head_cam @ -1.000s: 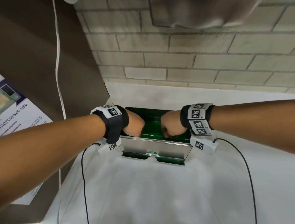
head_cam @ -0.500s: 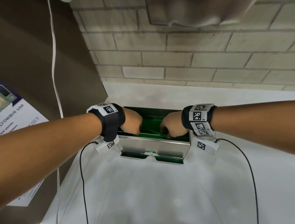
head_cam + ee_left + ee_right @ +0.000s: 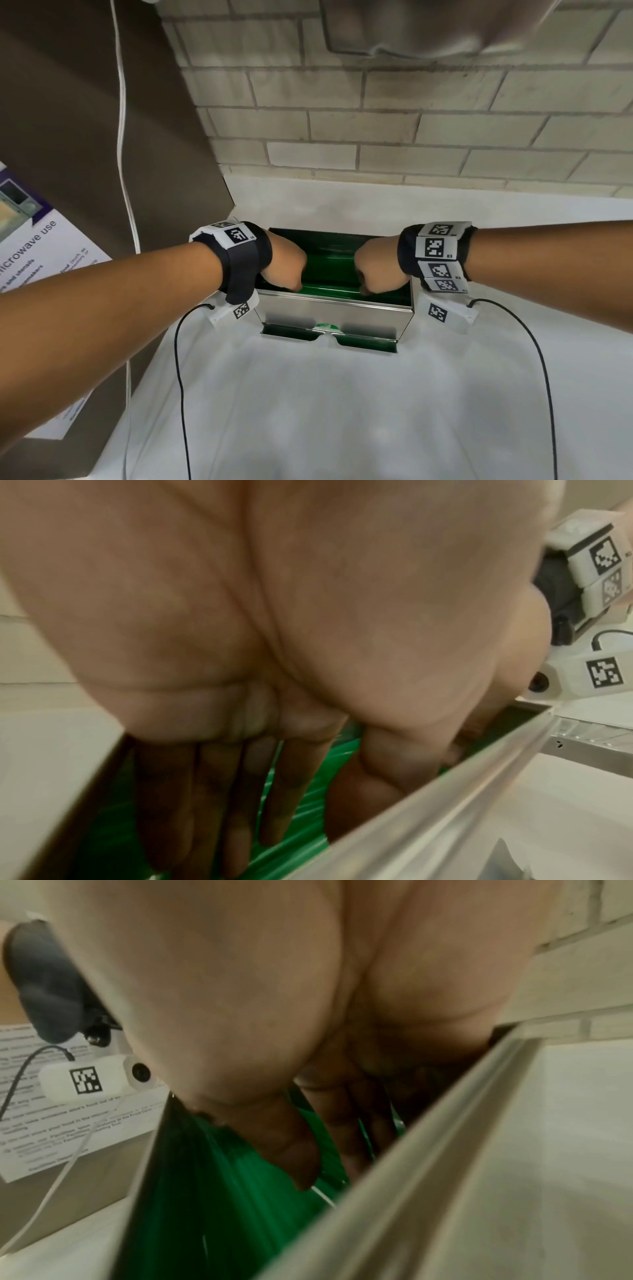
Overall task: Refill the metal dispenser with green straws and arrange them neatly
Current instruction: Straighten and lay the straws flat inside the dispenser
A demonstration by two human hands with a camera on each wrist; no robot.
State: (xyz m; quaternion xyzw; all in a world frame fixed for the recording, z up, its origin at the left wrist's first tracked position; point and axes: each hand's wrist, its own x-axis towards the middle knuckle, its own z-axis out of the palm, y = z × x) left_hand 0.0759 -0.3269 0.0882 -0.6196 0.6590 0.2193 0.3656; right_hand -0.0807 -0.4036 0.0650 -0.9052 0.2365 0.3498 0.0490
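The metal dispenser [image 3: 329, 310] stands on the white counter with its top open, and green straws [image 3: 329, 270] lie lengthwise inside. My left hand [image 3: 284, 267] reaches down into the left end. Its fingers [image 3: 212, 791] are straight and rest on the straws [image 3: 294, 831] just inside the rim [image 3: 445, 791]. My right hand [image 3: 376, 270] reaches into the right end, its fingers [image 3: 349, 1129] and thumb [image 3: 291, 1145] pointing down among the straws [image 3: 222, 1204]. More green shows in the lower front slot [image 3: 363, 342].
A brick wall [image 3: 376, 130] rises just behind the dispenser. A brown panel with a printed microwave notice [image 3: 44, 253] and a white cable [image 3: 123, 137] stands at the left. White counter [image 3: 325, 411] spreads in front. Black sensor cables [image 3: 181, 377] hang from both wrists.
Both hands stay inside the dispenser top. The right hand has edged slightly toward the right end. The straws lie much as before.
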